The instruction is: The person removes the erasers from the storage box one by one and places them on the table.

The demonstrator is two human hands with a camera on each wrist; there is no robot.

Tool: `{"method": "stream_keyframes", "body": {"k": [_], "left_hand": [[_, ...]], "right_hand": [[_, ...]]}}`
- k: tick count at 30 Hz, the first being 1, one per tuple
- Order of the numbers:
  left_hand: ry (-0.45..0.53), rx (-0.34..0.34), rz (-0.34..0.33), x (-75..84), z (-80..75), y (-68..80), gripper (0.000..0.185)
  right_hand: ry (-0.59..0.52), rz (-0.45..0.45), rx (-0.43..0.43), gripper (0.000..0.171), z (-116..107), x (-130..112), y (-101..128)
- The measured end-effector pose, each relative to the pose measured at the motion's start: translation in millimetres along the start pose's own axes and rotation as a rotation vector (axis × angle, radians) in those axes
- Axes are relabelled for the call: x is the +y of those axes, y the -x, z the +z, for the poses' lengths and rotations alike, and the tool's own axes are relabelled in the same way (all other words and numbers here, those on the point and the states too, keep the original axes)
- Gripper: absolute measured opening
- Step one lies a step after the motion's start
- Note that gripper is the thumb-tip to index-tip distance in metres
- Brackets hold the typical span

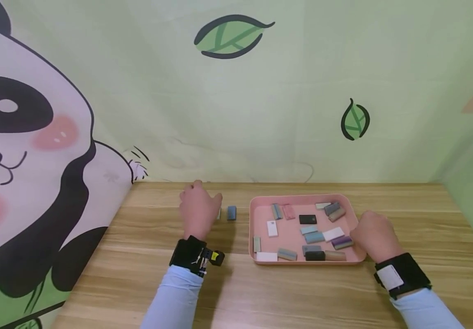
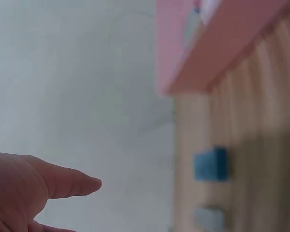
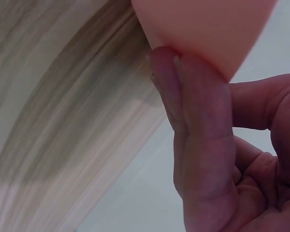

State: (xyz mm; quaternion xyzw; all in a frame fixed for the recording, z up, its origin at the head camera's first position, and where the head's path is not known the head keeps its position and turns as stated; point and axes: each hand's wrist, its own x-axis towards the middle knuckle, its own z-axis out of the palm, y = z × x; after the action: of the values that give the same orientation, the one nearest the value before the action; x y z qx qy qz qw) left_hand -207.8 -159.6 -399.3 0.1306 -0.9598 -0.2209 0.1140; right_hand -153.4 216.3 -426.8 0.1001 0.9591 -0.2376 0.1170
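Wooden desk [image 1: 302,292]. Pink tray [image 1: 257,208], centre-right, holding a loose scatter of small coloured blocks. Blue block [image 1: 231,213] standing on the desk just left of the tray; a paler block [image 2: 209,218] beside it, partly hidden in the head view. Left hand [image 1: 197,211]: over the paler block, fingers relaxed, holding nothing seen. Right hand [image 1: 375,236]: at the tray's near right corner, fingers [image 3: 193,96] pressed against its rim.

A wood-grain tabletop [image 1: 302,292] is stretching across the lower part of the head view, meeting a pale green wall [image 1: 294,105] at the back. A large cartoon panda [image 1: 23,151] is filling the wall's left side, and two green leaves are hanging printed above: one big [image 1: 230,36], one small [image 1: 354,119].
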Motion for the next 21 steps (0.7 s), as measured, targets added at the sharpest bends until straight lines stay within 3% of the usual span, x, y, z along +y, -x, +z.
{"method": "stream_keyframes", "body": {"k": [8,15,21], "left_hand": [[0.064,-0.031,0.086,39.8,3.3,26.3,0.07],[0.03,-0.119,0.185,70.5,26.3,59.1,0.065],[0.022,-0.176,0.277,82.8,52.5,69.5,0.06]], "right_hand": [[-0.021,0.002,-0.017,0.016,1,2,0],[-0.016,-0.031,0.008,0.017,2,5,-2],[-0.048,-0.058,-0.02,0.017,-2,8,-4]]}}
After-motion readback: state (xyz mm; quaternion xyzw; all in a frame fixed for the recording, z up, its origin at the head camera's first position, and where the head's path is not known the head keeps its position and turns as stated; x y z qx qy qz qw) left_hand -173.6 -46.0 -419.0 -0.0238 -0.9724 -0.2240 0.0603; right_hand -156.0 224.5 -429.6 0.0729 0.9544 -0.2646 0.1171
